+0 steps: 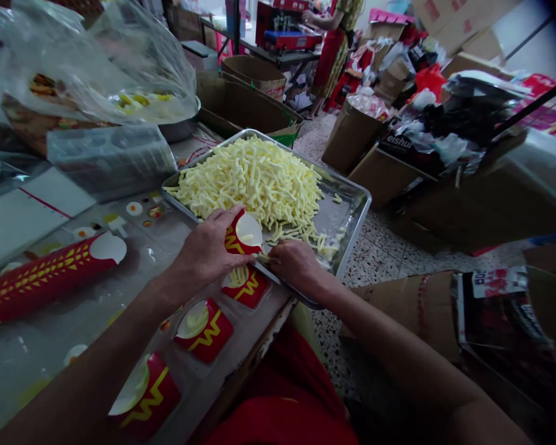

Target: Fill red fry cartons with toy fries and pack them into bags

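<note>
My left hand (208, 244) is closed around a red fry carton (235, 238) with a yellow zigzag and a white inner back. It holds the carton tilted above the near edge of a metal tray (359, 213). A tall heap of pale yellow fries (259, 176) fills much of that tray. My right hand (299, 262) is curled at the tray's near edge, just right of the carton; pale fries show at its fingertips, though the palm side is hidden. Along the table's front lie several filled cartons, among them a near one (151, 402), a middle one (208, 334) and a far one (248, 287).
A nested stack of empty red cartons (50, 278) lies on the table at left. Behind it stand a clear plastic box (111, 157) and plastic bags (97, 55). Cardboard boxes (245, 105) crowd the floor. Another person (331, 49) stands at the back.
</note>
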### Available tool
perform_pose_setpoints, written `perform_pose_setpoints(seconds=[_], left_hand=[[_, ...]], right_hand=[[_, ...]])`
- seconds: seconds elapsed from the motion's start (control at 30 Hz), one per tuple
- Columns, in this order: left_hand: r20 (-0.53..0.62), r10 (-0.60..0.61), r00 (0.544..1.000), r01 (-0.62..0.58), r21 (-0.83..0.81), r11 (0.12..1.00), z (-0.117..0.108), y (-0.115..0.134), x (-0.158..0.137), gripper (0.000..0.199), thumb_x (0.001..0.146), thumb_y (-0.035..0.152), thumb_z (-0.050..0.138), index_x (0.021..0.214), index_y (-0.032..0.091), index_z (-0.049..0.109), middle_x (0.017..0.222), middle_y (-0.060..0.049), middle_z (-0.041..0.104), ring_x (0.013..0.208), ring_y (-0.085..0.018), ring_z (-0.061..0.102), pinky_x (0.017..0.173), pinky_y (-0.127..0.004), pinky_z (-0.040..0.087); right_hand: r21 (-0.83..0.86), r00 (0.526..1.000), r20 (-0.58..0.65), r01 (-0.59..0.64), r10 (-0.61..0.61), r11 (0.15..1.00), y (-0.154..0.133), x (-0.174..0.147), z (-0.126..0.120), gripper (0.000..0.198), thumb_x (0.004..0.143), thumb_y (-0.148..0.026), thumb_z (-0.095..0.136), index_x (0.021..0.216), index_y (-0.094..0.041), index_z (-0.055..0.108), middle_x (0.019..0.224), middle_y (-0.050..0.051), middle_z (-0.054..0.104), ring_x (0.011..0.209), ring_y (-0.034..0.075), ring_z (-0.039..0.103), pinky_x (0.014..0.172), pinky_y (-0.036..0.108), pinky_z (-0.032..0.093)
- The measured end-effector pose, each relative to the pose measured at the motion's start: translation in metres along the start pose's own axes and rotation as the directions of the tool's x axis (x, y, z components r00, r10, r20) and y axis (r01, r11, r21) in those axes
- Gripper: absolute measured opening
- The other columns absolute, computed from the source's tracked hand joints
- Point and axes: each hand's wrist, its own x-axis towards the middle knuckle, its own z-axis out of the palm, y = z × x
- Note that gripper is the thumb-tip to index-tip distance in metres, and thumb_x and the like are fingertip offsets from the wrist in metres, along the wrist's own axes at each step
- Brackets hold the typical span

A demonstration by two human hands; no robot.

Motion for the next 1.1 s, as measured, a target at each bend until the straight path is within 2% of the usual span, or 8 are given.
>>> perform_pose_setpoints(seconds=[0.1, 0.27, 0.43, 0.53, 0.77, 0.9, 0.97, 1.1], left_hand=[[0.091, -0.022, 0.996, 0.008, 0.152, 0.988, -0.002, 0.001, -0.005, 0.085, 0.069, 0.036, 0.083, 0.145, 0.021, 0.048, 0.135, -0.012, 0.061, 0.122, -0.032, 0.06, 0.103, -0.044, 0.051], [0.212, -0.079, 0.974, 0.014, 0.288, 0.957, 0.005, 0.023, -0.003, 0.077, 0.071, 0.036, 0.08, 0.141, 0.02, 0.051, 0.129, -0.011, 0.063, 0.112, -0.03, 0.065, 0.093, -0.039, 0.054], [0.012, -0.117, 0.993, 0.114, 0.138, 0.984, 0.025, 0.054, 0.03, 0.062, 0.065, 0.029, 0.079, 0.122, 0.016, 0.06, 0.116, -0.01, 0.067, 0.107, -0.029, 0.064, 0.093, -0.04, 0.053], [-0.159, -0.12, 0.98, 0.131, 0.058, 0.99, 0.032, 0.06, 0.045, 0.059, 0.062, 0.024, 0.078, 0.117, 0.015, 0.061, 0.115, -0.01, 0.067, 0.108, -0.03, 0.063, 0.097, -0.043, 0.052], [-0.407, -0.068, 0.911, 0.071, -0.008, 0.997, 0.037, 0.052, 0.041, 0.082, 0.056, 0.022, 0.083, 0.133, 0.014, 0.055, 0.125, -0.013, 0.065, 0.116, -0.032, 0.062, 0.106, -0.048, 0.049], [-0.426, -0.011, 0.904, 0.015, 0.005, 1.0, 0.034, 0.042, 0.028, 0.084, 0.055, 0.02, 0.084, 0.135, 0.014, 0.056, 0.125, -0.013, 0.065, 0.116, -0.032, 0.062, 0.106, -0.047, 0.049], [-0.404, 0.022, 0.914, -0.029, -0.011, 1.0, 0.032, 0.034, 0.023, 0.084, 0.058, 0.023, 0.085, 0.136, 0.014, 0.055, 0.128, -0.013, 0.064, 0.119, -0.032, 0.061, 0.108, -0.046, 0.048], [-0.338, -0.005, 0.941, -0.056, -0.171, 0.984, 0.034, 0.016, 0.023, 0.083, 0.063, 0.033, 0.087, 0.138, 0.016, 0.054, 0.135, -0.011, 0.063, 0.125, -0.028, 0.059, 0.112, -0.042, 0.046]], right_hand=[[0.195, 0.992, -0.084, -0.078, 0.096, 0.978, 0.01, 0.0, -0.001, 0.018, 0.073, -0.02, 0.067, 0.085, -0.019, 0.079, 0.077, 0.005, 0.073, 0.07, 0.016, 0.061, 0.064, 0.028, 0.04], [0.621, 0.959, -0.092, -0.154, 0.267, 0.768, 0.017, 0.004, -0.036, 0.02, 0.071, -0.026, 0.07, 0.085, -0.015, 0.079, 0.063, 0.0, 0.066, 0.055, 0.009, 0.051, 0.053, 0.024, 0.034], [0.266, 0.963, -0.252, -0.021, 0.09, 0.964, -0.005, 0.024, -0.088, 0.015, 0.078, -0.021, 0.064, 0.078, -0.014, 0.078, 0.067, 0.003, 0.067, 0.062, 0.011, 0.05, 0.06, 0.027, 0.032], [0.151, 0.989, -0.145, 0.062, -0.04, 0.987, -0.008, 0.031, -0.114, 0.022, 0.084, -0.013, 0.056, 0.08, -0.012, 0.077, 0.071, 0.004, 0.068, 0.065, 0.011, 0.049, 0.062, 0.027, 0.031], [0.304, 0.949, -0.308, 0.035, 0.063, 0.952, -0.011, 0.035, -0.123, 0.021, 0.078, -0.018, 0.066, 0.092, -0.014, 0.081, 0.079, 0.002, 0.071, 0.069, 0.011, 0.051, 0.064, 0.028, 0.032], [0.347, 0.964, -0.118, 0.263, -0.236, 0.9, -0.026, 0.036, -0.12, 0.02, 0.078, -0.01, 0.059, 0.079, -0.011, 0.079, 0.065, -0.001, 0.064, 0.062, 0.009, 0.045, 0.061, 0.027, 0.031], [0.417, 0.945, -0.134, 0.328, -0.299, 0.848, -0.025, 0.034, -0.117, 0.016, 0.077, -0.01, 0.063, 0.078, -0.012, 0.079, 0.065, -0.002, 0.064, 0.062, 0.009, 0.047, 0.062, 0.026, 0.034], [0.56, 0.939, -0.336, 0.259, -0.07, 0.787, 0.006, 0.024, -0.102, 0.018, 0.079, -0.027, 0.072, 0.088, -0.013, 0.079, 0.073, 0.001, 0.07, 0.065, 0.011, 0.054, 0.063, 0.025, 0.039]])
